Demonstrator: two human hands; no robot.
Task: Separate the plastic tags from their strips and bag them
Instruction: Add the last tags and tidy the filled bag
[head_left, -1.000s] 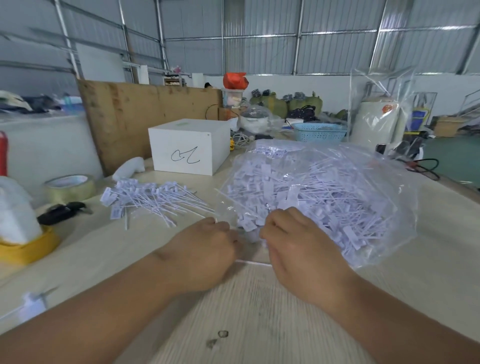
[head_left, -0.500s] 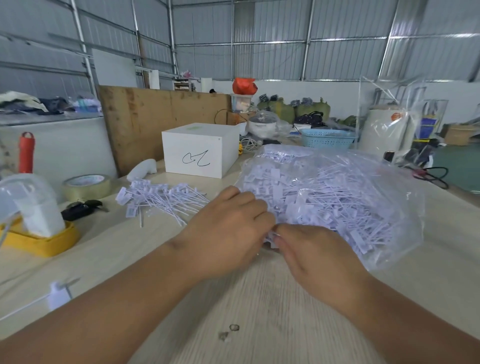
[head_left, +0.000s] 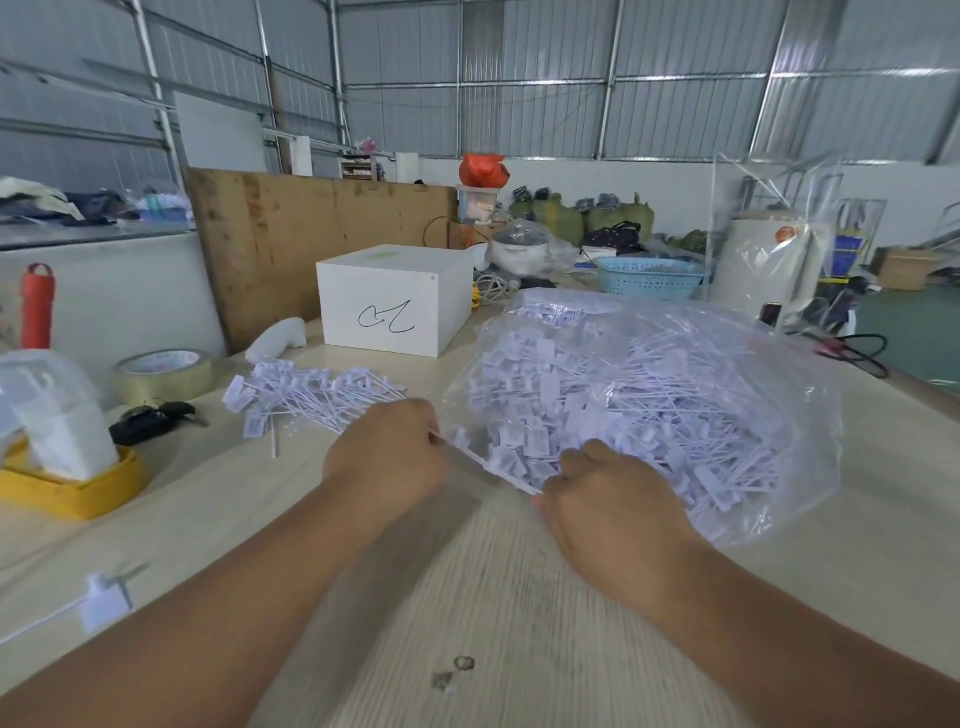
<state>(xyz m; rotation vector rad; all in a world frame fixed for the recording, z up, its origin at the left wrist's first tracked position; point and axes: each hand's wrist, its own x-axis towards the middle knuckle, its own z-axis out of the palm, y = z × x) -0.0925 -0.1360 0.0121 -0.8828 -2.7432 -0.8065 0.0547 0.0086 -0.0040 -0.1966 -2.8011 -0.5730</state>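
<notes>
A clear plastic bag full of white plastic tags lies on the pale wooden table, right of centre. My left hand and my right hand each pinch one end of a thin white strip with tags hanging from it, stretched between them at the bag's near left edge. A loose pile of white tags lies left of the bag. One single tag lies near the table's left front edge.
A white box stands behind the pile. A tape roll, black keys and a yellow tray holding a plastic-wrapped object sit at the left. A blue basket and a wooden board are at the back.
My hands were close together at the bag's edge. They have moved apart, and a strip with tags is now stretched between them. The camera view shifted slightly.
</notes>
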